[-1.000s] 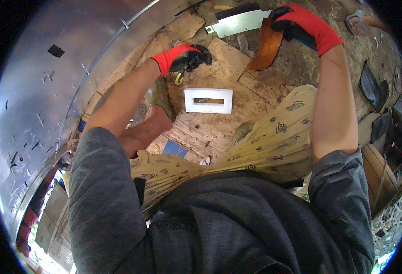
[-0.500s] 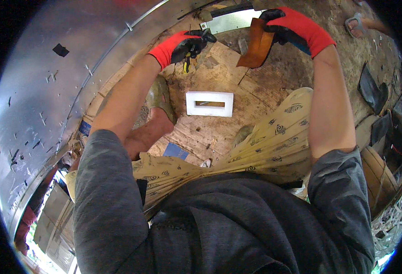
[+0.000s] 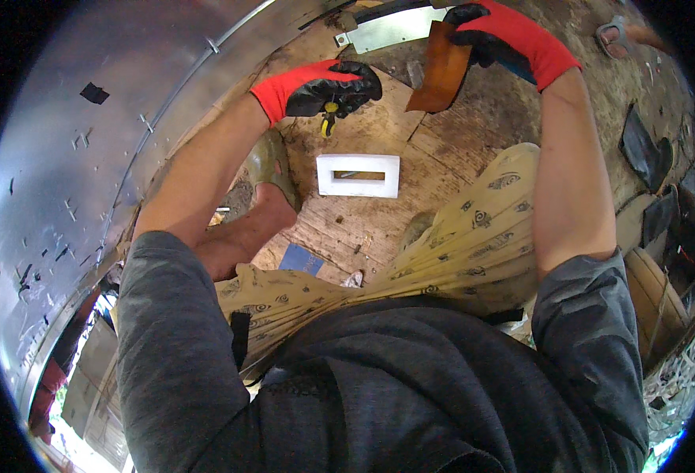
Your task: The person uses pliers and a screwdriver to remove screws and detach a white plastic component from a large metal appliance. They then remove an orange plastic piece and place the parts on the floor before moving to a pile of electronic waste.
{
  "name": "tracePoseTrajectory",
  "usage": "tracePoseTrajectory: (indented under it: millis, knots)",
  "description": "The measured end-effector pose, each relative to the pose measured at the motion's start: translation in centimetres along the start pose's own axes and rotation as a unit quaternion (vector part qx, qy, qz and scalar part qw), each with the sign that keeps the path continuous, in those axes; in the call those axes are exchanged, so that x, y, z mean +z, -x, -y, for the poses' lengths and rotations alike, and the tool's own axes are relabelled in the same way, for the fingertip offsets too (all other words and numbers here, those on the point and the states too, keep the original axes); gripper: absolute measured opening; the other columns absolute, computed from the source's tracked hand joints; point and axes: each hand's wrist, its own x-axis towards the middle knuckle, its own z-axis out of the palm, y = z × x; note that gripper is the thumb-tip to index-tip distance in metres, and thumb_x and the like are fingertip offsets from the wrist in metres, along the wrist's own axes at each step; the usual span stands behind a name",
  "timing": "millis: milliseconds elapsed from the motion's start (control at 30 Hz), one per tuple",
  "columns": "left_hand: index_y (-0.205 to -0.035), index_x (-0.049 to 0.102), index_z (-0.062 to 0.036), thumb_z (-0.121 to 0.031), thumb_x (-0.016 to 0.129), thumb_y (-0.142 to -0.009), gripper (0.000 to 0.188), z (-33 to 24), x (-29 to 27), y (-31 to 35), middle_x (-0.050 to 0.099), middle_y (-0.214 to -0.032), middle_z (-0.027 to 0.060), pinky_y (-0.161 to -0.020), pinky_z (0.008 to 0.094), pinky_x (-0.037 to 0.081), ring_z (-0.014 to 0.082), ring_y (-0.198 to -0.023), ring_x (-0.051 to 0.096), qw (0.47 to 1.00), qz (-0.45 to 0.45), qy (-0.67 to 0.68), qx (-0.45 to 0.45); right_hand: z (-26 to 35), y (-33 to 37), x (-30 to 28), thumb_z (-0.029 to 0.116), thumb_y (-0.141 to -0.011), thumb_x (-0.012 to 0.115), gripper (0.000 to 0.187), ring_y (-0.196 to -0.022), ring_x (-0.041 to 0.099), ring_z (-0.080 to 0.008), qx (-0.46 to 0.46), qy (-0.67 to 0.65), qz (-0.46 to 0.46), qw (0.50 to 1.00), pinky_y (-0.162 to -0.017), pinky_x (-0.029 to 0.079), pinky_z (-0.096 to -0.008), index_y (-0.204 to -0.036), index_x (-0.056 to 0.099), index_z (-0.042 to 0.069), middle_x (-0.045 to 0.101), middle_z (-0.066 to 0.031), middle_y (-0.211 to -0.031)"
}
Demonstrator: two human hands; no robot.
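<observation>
Left hand (image 3: 333,90): in a red glove with black coating, fingers curled around a small tool with yellow-and-black handles (image 3: 328,124); its working end cannot be made out.
Right hand (image 3: 496,38): in a matching glove, fingers pinching the upper edge of a curved, orange-brown flexible strip (image 3: 440,72), which hangs down toward the left hand.
Beyond the strip: a flat, silvery sheet-metal plate (image 3: 391,31) on the ground.
White rectangular foam-like frame with a slot (image 3: 358,189): lying on the worn brown boards (image 3: 363,225), nearer the body than both hands, touched by neither.
Strip risk: pinched along one edge only, it could twist or slip away if pulled.
Tool risk: a loosened left grip could drop it, perhaps denting the white frame.
Changed since a second ago: the gap between left hand and strip is narrower; the white frame lies practically where it was.
</observation>
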Motion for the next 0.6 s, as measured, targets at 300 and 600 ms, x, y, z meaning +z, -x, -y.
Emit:
tracePoseTrajectory:
  millis: [300,600]
  knots:
    - [-0.104,0.061,-0.0046,-0.037,0.051,-0.091,0.037,6.0,-2.0,-1.0,0.066,-0.084,0.0079,-0.067,0.0375,0.051,0.0227,-0.075,0.064,0.910,0.054,-0.403,-0.080,0.9,0.7,0.7,0.021,-0.079,0.068,0.030,-0.082,0.061,-0.0184,0.026,-0.026,-0.028,0.999,-0.068,0.051,-0.0286,-0.104,0.066,0.004,0.066,-0.0089,-0.094]
    - [-0.114,0.057,-0.0091,-0.044,0.071,-0.068,0.059,13.4,-0.2,2.4,0.062,-0.095,0.0101,-0.082,0.0401,0.048,0.0298,-0.095,0.061,0.577,0.055,-0.814,-0.024,1.4,1.2,0.7,0.024,-0.080,0.066,0.029,-0.076,0.063,-0.0182,0.060,-0.006,0.009,0.998,-0.065,0.051,-0.0282,-0.100,0.068,0.004,0.068,-0.0093,-0.088]
